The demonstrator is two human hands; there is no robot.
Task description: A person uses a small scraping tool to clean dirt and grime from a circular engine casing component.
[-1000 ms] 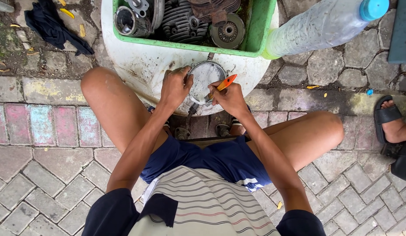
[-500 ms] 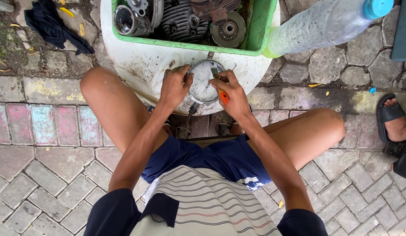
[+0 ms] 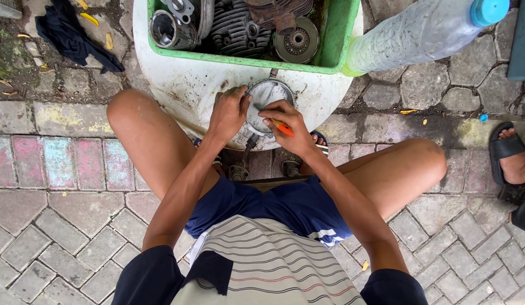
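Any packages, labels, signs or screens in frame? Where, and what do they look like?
No labels, signs or screens.
Plastic bottle: top right, lying tilted against the tray, clear with a blue cap.
Green tray: top centre on the white round surface, rectangular, holding grey metal engine parts.

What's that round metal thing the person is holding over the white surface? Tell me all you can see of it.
The round metal part is a shallow, dull grey disc with a raised rim, looking like cast metal, smudged and worn. It sits on the edge of the white surface, just below the green tray. The left hand grips its left rim; the right hand rests on its lower right, holding an orange-handled tool. A dark stub sticks out underneath.
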